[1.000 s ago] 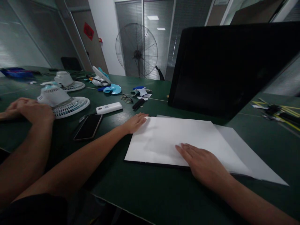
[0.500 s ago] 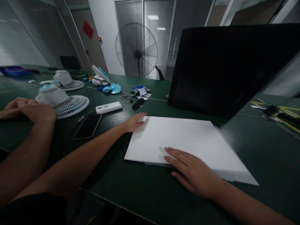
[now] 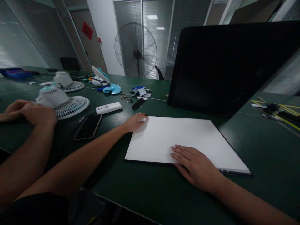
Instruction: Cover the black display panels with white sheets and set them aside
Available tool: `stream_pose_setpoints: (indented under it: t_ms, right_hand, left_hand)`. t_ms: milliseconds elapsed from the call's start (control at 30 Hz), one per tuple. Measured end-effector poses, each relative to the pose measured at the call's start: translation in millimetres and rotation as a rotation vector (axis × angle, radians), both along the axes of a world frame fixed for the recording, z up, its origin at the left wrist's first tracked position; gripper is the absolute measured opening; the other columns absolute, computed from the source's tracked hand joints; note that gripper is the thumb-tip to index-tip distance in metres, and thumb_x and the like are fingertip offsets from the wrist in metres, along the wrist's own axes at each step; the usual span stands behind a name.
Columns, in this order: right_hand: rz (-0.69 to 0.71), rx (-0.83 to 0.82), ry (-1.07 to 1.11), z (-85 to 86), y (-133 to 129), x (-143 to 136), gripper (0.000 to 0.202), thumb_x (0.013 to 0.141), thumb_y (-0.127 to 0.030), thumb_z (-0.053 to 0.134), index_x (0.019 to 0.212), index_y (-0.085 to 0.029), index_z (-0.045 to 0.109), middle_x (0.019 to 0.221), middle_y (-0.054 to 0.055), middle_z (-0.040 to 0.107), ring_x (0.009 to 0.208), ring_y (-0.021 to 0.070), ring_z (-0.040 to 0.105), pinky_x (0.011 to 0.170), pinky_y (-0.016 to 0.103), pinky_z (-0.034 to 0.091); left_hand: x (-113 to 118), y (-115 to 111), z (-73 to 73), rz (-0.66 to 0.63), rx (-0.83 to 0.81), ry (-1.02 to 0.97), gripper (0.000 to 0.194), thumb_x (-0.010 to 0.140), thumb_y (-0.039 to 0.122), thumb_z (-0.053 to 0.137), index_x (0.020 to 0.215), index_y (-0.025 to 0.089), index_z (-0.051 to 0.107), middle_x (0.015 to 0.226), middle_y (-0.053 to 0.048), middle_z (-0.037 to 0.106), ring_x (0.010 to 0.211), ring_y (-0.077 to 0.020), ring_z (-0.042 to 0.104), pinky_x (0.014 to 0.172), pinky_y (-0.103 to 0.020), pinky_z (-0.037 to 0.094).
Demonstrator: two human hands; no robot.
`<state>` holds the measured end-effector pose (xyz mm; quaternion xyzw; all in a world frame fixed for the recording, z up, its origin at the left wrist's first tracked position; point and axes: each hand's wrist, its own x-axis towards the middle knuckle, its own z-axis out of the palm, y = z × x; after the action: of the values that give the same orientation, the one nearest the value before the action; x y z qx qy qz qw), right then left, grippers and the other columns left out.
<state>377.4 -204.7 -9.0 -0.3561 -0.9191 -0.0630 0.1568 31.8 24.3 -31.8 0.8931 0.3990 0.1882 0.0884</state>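
Note:
A white sheet [image 3: 178, 131] lies flat over a thin panel with a dark edge [image 3: 236, 172] on the green table. At its far left corner rests my left hand [image 3: 134, 122], fingers stretched out over the corner and edge. My right hand [image 3: 195, 165] lies flat near the middle of the sheet's near edge, fingers extended and palm down. Neither hand is wrapped around anything. Part of the near edge is hidden under my right hand.
A large black screen [image 3: 225, 72] stands tilted behind the panel. To the left are a phone [image 3: 88, 127], a white power bank [image 3: 109, 108] and white fan parts [image 3: 73, 107]. Another person's hands [image 3: 30, 111] are by the fan. Glasses [image 3: 126, 98] lie farther back.
The white sheet's right and near sides have settled down and in, exposing the dark panel edge. My right hand has slid slightly right; my left hand has barely moved.

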Motion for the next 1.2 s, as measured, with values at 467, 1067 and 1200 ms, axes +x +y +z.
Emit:
stream_pose_setpoints:
  t_ms: [467, 1067, 1200]
  right_hand:
    - [-0.115, -0.142, -0.032, 6.0, 3.9, 4.6, 0.069, 0.102, -0.056, 0.062, 0.160, -0.020, 0.051, 0.165, 0.015, 0.046, 0.148, 0.0347, 0.051, 0.115, 0.063, 0.051]
    - [0.377, 0.626, -0.039, 44.5, -7.1, 9.0, 0.024, 0.101, -0.012, 0.057, 0.114, -0.006, 0.076, 0.102, 0.012, 0.077, 0.087, 0.0217, 0.072, 0.064, 0.033, 0.055]
    - [0.411, 0.649, -0.020, 46.5, -6.5, 19.3, 0.023, 0.100, -0.010, 0.057, 0.113, -0.005, 0.076, 0.105, 0.015, 0.078, 0.093, 0.0257, 0.073, 0.065, 0.035, 0.056]
  left_hand:
    - [-0.6, 1.3, -2.3, -0.012, 0.021, 0.035, 0.050, 0.101, 0.026, 0.046, 0.147, 0.017, 0.064, 0.162, -0.014, 0.056, 0.153, -0.0313, 0.049, 0.128, -0.052, 0.038]
    - [-11.5, 22.3, -4.0, -0.042, -0.205, -0.134, 0.053, 0.107, 0.049, 0.047, 0.143, 0.018, 0.071, 0.161, -0.013, 0.057, 0.150, -0.0318, 0.053, 0.129, -0.048, 0.038]
    - [-20.3, 24.5, 2.2, -0.092, -0.208, -0.092, 0.049, 0.106, 0.032, 0.041, 0.143, 0.021, 0.072, 0.160, -0.007, 0.058, 0.148, -0.0270, 0.056, 0.130, -0.048, 0.036]
